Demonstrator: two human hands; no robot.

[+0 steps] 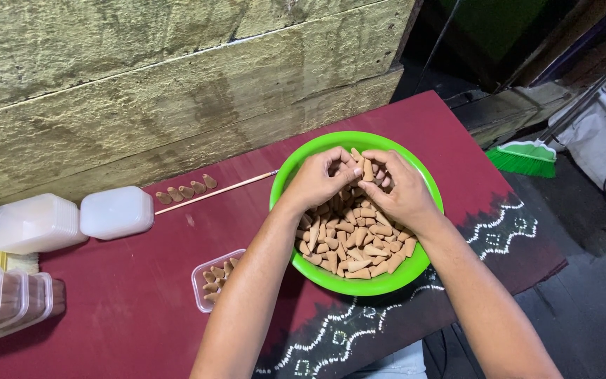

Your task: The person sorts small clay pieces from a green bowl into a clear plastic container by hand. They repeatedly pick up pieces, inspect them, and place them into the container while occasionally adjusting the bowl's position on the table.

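A bright green bowl (394,279) on a dark red cloth holds a heap of tan incense cones (352,242). Both my hands are over the bowl's far half. My left hand (317,179) is curled with cones pinched in its fingers. My right hand (398,189) grips a cone at its fingertips, touching the left hand's fingers. A small clear plastic box (201,277) partly filled with cones lies left of the bowl, partly hidden under my left forearm.
A thin wooden stick (215,191) and several loose cones (184,191) lie near the wall. Stacked white lids (71,219) and filled clear boxes (5,298) sit at the left. A green broom (524,158) rests on the floor at the right.
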